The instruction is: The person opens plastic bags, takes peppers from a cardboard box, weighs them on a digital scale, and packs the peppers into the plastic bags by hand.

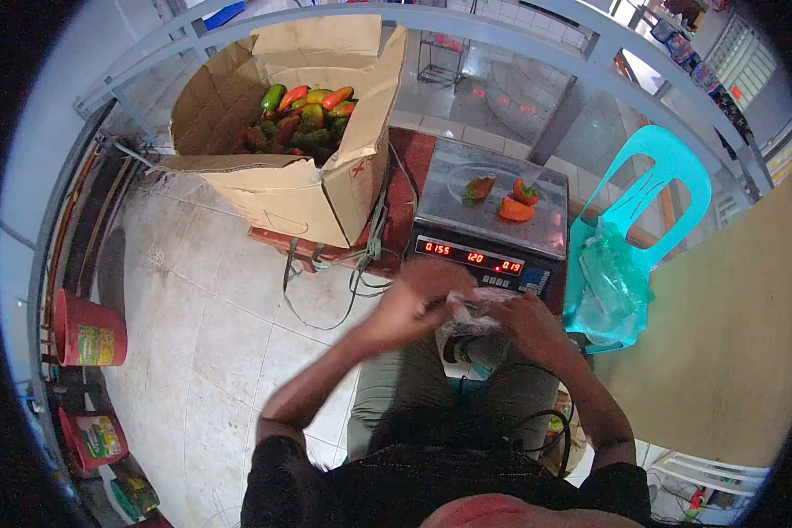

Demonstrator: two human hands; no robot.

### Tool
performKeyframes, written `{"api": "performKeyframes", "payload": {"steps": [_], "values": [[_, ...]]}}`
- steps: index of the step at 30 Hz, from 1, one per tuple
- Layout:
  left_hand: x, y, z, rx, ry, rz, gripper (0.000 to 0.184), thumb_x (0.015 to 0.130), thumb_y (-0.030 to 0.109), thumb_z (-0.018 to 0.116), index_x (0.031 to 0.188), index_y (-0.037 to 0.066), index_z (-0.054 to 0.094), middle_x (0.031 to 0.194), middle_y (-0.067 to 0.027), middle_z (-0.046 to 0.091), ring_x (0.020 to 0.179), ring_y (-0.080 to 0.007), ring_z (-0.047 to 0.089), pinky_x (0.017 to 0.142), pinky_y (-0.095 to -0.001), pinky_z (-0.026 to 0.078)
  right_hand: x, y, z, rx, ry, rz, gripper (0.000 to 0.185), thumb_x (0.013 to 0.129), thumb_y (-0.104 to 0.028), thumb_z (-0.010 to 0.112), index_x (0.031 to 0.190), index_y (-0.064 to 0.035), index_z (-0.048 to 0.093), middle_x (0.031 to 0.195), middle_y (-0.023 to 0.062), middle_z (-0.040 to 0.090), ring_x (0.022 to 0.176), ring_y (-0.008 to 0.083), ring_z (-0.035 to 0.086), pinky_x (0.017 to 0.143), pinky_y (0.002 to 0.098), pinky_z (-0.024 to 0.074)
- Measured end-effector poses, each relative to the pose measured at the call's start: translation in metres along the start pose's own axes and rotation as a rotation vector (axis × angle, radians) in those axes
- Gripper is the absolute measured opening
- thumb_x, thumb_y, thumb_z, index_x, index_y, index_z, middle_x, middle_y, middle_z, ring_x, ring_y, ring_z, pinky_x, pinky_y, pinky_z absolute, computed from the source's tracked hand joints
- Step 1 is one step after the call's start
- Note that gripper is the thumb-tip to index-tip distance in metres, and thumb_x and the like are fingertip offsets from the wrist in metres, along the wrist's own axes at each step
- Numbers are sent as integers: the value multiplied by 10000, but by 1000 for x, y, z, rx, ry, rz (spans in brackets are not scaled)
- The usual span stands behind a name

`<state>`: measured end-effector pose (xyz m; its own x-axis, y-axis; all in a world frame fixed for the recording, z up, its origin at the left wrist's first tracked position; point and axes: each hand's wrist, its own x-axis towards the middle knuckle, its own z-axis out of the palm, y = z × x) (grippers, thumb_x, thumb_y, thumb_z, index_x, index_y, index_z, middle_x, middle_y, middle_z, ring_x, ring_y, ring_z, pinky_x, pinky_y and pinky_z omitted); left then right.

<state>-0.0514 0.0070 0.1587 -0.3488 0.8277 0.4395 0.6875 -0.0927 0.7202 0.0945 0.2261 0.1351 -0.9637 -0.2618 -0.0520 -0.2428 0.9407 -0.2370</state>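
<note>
Both hands are at a clear plastic bag (475, 319) above my lap, in front of the scale. My left hand (424, 295) is closed at the bag's left edge, its fingers partly blurred. The bag's right side is gripped by my right hand (535, 327). Just beyond them stands a digital scale (444, 211) with red lit figures. On its metal plate lie a dark green-and-red pepper (478, 190), a red-orange pepper (525, 193) and an orange pepper (516, 209). Whether anything is inside the bag, I cannot tell.
An open cardboard box (277, 198) of mixed peppers (304, 119) stands left of the scale. Green plastic bags (612, 282) lie on a turquoise chair (673, 176) at right. Loose straps (374, 238) hang by the box. Red buckets (88, 327) stand far left.
</note>
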Motion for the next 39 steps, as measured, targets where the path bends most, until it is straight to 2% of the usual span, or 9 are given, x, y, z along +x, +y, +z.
{"api": "performKeyframes", "payload": {"steps": [2,4,5,8,11,14,18,24,39], "values": [[29,16,-66,-243,193,-225,121,865,55,537,943,45,629,996,-78,627,973,-228,582,872,-351,444,-1,4,4,-70,-12,20,264,829,-99,537,1088,-75,580,913,95,624,936,259,594,854,392,399],[80,-28,-153,85,538,22,125,901,79,505,858,16,604,861,-70,653,827,-187,594,805,-283,445,-3,3,2,-79,-73,42,264,836,-103,518,1092,-75,579,933,98,628,947,263,599,879,412,400],[108,-64,-191,134,718,-73,133,895,110,532,866,8,613,847,-94,653,791,-183,588,757,-281,451,-3,-1,-5,-55,-124,52,271,847,-106,494,1104,-73,577,961,102,631,964,268,598,908,438,398],[178,-179,-273,872,451,-298,290,869,270,564,976,14,648,984,-167,674,895,-324,653,786,-417,504,-8,-1,3,-32,-123,62,267,861,-110,471,1108,-71,564,1004,108,627,983,274,597,943,467,396],[208,-243,-291,1200,152,-750,360,832,328,575,1048,52,655,1085,-180,647,1018,-355,615,848,-459,496,-16,2,1,-13,-118,92,242,867,-114,469,1089,-70,553,1010,103,615,991,271,592,941,476,396],[195,-262,-283,1108,211,-876,437,810,382,580,1117,77,640,1149,-177,623,1053,-347,606,879,-461,487,-35,9,4,37,-80,122,226,869,-122,470,1074,-71,549,989,101,603,1003,270,585,930,478,394],[180,-286,-276,1138,142,-931,456,805,400,581,1117,71,638,1148,-180,623,1052,-350,605,879,-458,486,-57,23,16,157,-42,176,246,809,-95,547,1054,-81,552,977,87,594,994,269,573,885,437,390],[156,-309,-269,1169,30,-988,486,798,427,582,1116,63,636,1147,-184,622,1051,-355,605,880,-455,485,-70,24,17,151,25,201,194,800,-91,542,993,-86,532,942,98,586,946,289,573,842,428,394],[97,-325,-258,1175,-105,-1030,563,779,493,587,1114,42,631,1144,-195,621,1047,-366,603,880,-446,481,-82,20,23,201,-28,287,168,825,-105,497,987,-75,530,958,123,595,979,290,576,909,442,395]]}}
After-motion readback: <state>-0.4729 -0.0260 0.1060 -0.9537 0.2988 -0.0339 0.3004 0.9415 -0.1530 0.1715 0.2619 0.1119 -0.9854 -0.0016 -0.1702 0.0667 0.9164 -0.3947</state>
